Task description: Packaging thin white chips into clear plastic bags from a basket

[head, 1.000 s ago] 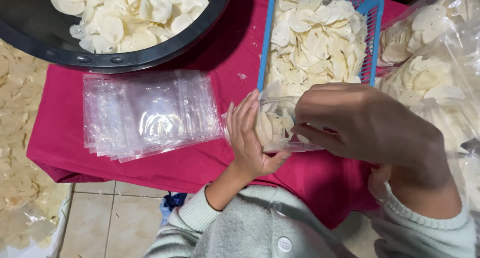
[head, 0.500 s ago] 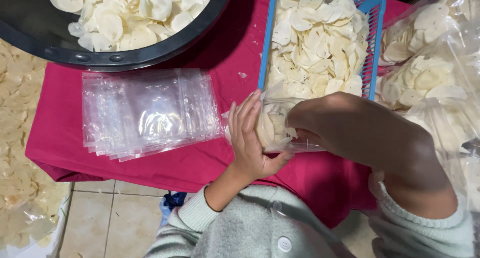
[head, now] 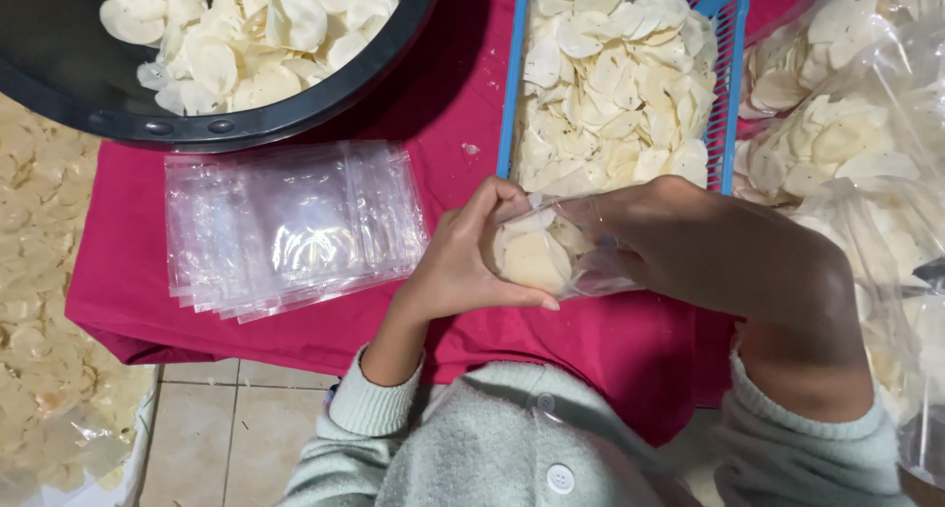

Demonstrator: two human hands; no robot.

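Left hand (head: 463,261): cupped around the near side of a small clear bag (head: 551,256), holding it over the red cloth (head: 610,340) on the table. Right hand (head: 709,251): closed on the bag's far side, fingers at its mouth. Bag: part-filled with pale chips. Step judged: filling and settling the bag; next move likely calls for steady support while the mouth is closed. Beyond: blue basket (head: 733,34) of chips, empty bags (head: 290,226), black basin (head: 148,113), filled bags (head: 837,123). Since a second ago: right hand has slid rightward, exposing the bag.
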